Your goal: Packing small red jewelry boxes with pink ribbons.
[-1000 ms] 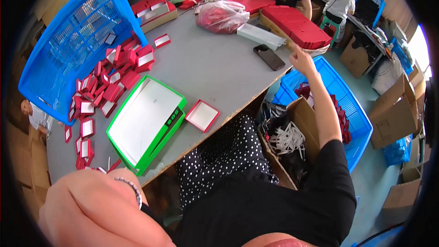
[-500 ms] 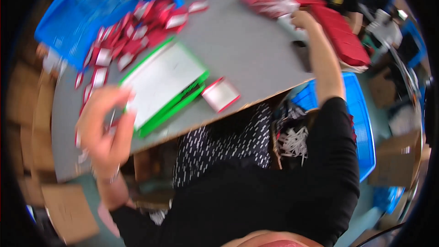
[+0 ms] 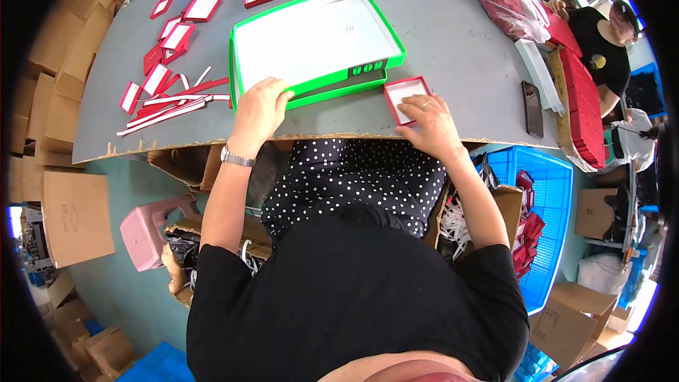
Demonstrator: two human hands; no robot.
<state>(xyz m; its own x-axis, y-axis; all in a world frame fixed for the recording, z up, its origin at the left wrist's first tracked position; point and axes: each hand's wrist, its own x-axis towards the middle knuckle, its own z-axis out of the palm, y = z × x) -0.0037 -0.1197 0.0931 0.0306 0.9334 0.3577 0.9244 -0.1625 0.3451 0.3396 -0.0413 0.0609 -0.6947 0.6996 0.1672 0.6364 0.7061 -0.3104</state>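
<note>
My left hand (image 3: 258,110) rests on the near left corner of a flat green-rimmed tray (image 3: 316,41) with a white inside, fingers curled over its edge. My right hand (image 3: 428,122) lies on a small red box (image 3: 405,94) with a white lining, fingers pressing its near side. Both sit near the front edge of a grey table (image 3: 453,42). Many small red boxes (image 3: 177,35) lie scattered to the left and behind the tray.
A dark phone (image 3: 532,109) lies to the right. Stacked red lids (image 3: 581,99) and a clear bag (image 3: 511,6) are further right, by another person (image 3: 601,42). A blue crate (image 3: 548,233) stands on the floor at right, a pink stool (image 3: 150,230) at left, cardboard boxes (image 3: 74,216) around.
The view has swung down and steadied. My right hand came back from reaching toward the phone and now rests on the small red box; my left hand moved up to the tray's corner.
</note>
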